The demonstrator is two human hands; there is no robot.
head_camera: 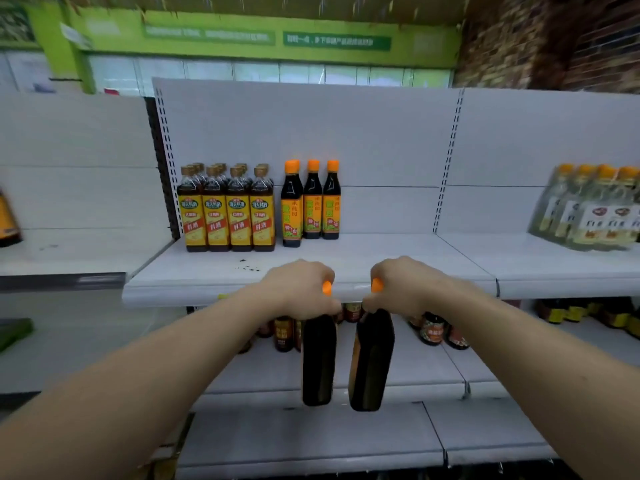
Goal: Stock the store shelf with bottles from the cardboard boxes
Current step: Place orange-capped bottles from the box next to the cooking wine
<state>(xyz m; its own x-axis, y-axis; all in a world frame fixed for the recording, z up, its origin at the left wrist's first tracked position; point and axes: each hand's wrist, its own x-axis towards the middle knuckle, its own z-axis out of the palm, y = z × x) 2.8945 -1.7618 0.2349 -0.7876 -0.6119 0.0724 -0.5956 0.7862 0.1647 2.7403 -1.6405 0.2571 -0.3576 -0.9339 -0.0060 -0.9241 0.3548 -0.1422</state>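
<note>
My left hand [301, 287] grips the neck of a dark bottle [318, 362] with an orange cap. Beside it, my right hand [401, 285] grips the neck of a second dark bottle [370, 362] of the same kind. Both bottles hang upright in front of the white shelf's front edge [242, 296], below its top surface. On that shelf stand three matching orange-capped bottles [311, 202] in a row, near the back. No cardboard box is in view.
Several yellow-labelled bottles [227, 213] stand left of the orange-capped row. A shrink-wrapped pack of pale bottles [592, 209] sits on the right shelf section. Small jars and bottles [433, 329] stand on the lower shelf behind my hands. Bare shelf surface lies right of the three bottles.
</note>
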